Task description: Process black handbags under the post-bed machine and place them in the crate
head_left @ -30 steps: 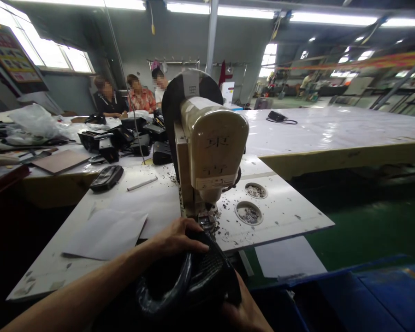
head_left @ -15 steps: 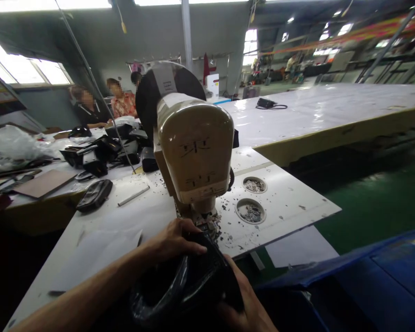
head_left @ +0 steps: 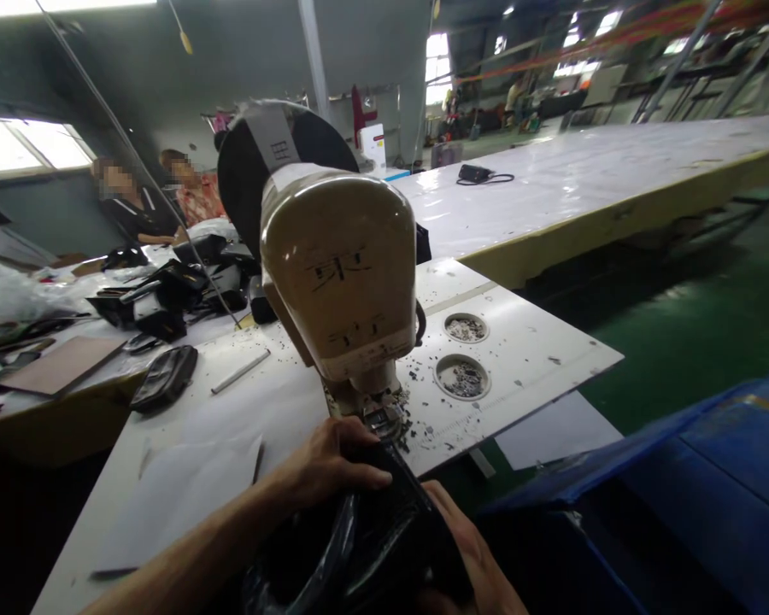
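Note:
A shiny black bag (head_left: pixel 397 521) lies at the front edge of the sewing table, its far end at the needle area of a cream sewing machine (head_left: pixel 339 273). My left hand (head_left: pixel 337 461) grips the top of the bag close to the presser foot (head_left: pixel 381 418), thumb pressed along its near side. Around the right side of the bag curls my right hand (head_left: pixel 471 555); its lower fingers are partly hidden in shadow. A strip of glossy wrapped handle (head_left: pixel 333 555) loops below my left wrist. The exact spot under the needle is hard to make out.
Two round wells (head_left: pixel 462 377) with scraps sit right of the machine. On the left are a white sheet (head_left: pixel 179 495), a silver pen-like stick (head_left: pixel 240 371) and a dark pouch (head_left: pixel 165 378). Behind, black bags (head_left: pixel 160 299) pile up near two seated people. A blue-lined bin (head_left: pixel 698 495) stands right.
The view has turned slightly, so the machine and background sit further left. Both hands keep their hold on the bag, which stays at the machine's needle area.

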`<state>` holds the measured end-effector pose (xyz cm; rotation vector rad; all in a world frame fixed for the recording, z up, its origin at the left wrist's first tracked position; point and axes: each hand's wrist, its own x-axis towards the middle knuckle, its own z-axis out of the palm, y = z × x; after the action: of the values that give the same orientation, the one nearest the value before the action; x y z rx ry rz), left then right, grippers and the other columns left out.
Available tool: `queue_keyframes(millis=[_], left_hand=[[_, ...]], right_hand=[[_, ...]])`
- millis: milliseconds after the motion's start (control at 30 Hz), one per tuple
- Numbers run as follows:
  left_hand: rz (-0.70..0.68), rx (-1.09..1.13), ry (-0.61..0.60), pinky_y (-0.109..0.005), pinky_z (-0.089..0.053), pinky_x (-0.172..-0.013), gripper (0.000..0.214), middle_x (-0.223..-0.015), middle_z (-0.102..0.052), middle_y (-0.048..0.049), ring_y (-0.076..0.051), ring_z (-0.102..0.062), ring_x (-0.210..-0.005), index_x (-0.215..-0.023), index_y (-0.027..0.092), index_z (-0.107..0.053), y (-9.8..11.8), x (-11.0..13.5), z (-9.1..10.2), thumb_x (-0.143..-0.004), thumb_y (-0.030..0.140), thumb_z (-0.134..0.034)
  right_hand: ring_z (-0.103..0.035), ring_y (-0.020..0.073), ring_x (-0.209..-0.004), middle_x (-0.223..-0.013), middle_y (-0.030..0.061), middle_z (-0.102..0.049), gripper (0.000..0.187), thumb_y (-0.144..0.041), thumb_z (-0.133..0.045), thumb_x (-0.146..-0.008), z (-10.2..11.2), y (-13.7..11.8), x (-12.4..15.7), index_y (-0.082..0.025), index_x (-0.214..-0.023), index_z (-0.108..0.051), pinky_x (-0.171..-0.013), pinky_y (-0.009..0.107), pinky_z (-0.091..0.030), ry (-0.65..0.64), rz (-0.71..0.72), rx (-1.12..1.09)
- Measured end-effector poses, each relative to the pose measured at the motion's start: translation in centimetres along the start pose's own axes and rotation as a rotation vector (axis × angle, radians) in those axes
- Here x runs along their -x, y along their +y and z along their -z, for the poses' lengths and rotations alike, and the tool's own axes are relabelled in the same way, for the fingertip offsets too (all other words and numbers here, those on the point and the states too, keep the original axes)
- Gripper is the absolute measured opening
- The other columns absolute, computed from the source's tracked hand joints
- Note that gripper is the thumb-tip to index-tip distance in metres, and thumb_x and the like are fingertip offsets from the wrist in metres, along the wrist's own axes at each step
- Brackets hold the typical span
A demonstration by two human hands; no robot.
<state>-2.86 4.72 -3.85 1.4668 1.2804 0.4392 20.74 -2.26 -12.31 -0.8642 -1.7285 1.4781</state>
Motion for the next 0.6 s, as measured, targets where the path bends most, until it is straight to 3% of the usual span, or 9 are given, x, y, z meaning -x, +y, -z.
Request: queue_keyframes(millis=[133,233,300,367,467,600], left_hand=[[-0.014,-0.055,0.011,-0.028,-0.045,-0.070,0.029,-0.085,-0.068,-0.0005,-0.021,-0.063,-0.083,-0.079,0.019,-0.081,-0.2,-0.2,-0.5,-0.069,0.045,-0.090],[-0.021,-0.077,0.019,-0.029,-0.045,-0.074,0.028,-0.091,-0.069,-0.0011,-0.022,-0.064,-0.087,-0.085,0.020,-0.082,0.6,0.3,-0.7,-0.070,0.043,-0.089],[-0.071,-0.088,0.018,-0.030,-0.045,-0.076,0.027,-0.094,-0.069,-0.0013,-0.022,-0.064,-0.089,-0.087,0.021,-0.083,1.5,1.1,-0.9,-0.073,0.043,-0.089],[-0.116,-0.093,0.024,-0.030,-0.044,-0.076,0.025,-0.093,-0.068,-0.0008,-0.021,-0.063,-0.089,-0.087,0.022,-0.082,2.5,2.4,-1.4,-0.074,0.042,-0.089],[-0.104,-0.038,0.034,-0.029,-0.044,-0.072,0.026,-0.090,-0.065,0.0001,-0.019,-0.062,-0.084,-0.091,0.024,-0.083,3.2,4.6,-2.9,-0.074,0.042,-0.089],[-0.090,0.005,0.136,-0.029,-0.045,-0.068,0.031,-0.090,-0.064,-0.0005,-0.019,-0.063,-0.081,-0.095,0.025,-0.082,2.8,7.2,-5.7,-0.073,0.045,-0.090]], right_hand=[[-0.061,0.0317,-0.103,-0.116,0.0077,-0.060,0.069,-0.075,-0.062,-0.083,-0.5,1.0,0.8,-0.027,-0.132,-0.062,-0.090,0.042,-0.052,0.041,0.039,-0.035],[-0.061,0.0331,-0.110,-0.121,0.0087,-0.059,0.065,-0.063,-0.070,-0.081,-0.5,1.3,1.2,-0.026,-0.134,-0.060,-0.096,0.044,-0.052,0.061,0.050,-0.056],[-0.056,0.0370,-0.126,-0.136,0.0111,-0.053,0.077,-0.051,-0.078,-0.074,-0.3,1.0,1.6,-0.027,-0.143,-0.053,-0.107,0.047,-0.048,0.054,0.072,-0.088],[-0.042,0.0406,-0.145,-0.155,0.0126,-0.041,0.096,-0.045,-0.084,-0.069,0.1,0.5,2.3,-0.030,-0.154,-0.042,-0.119,0.052,-0.037,0.026,0.087,-0.120],[-0.024,0.0421,-0.157,-0.169,0.0108,-0.028,0.112,-0.061,-0.087,-0.066,0.8,-0.3,3.7,-0.033,-0.161,-0.035,-0.126,0.056,-0.022,-0.020,0.069,-0.205],[-0.013,0.0405,-0.161,-0.174,0.0076,-0.025,0.110,-0.093,-0.064,-0.067,1.6,-0.9,6.1,-0.033,-0.158,-0.044,-0.127,0.057,-0.016,-0.068,0.041,-0.402]])
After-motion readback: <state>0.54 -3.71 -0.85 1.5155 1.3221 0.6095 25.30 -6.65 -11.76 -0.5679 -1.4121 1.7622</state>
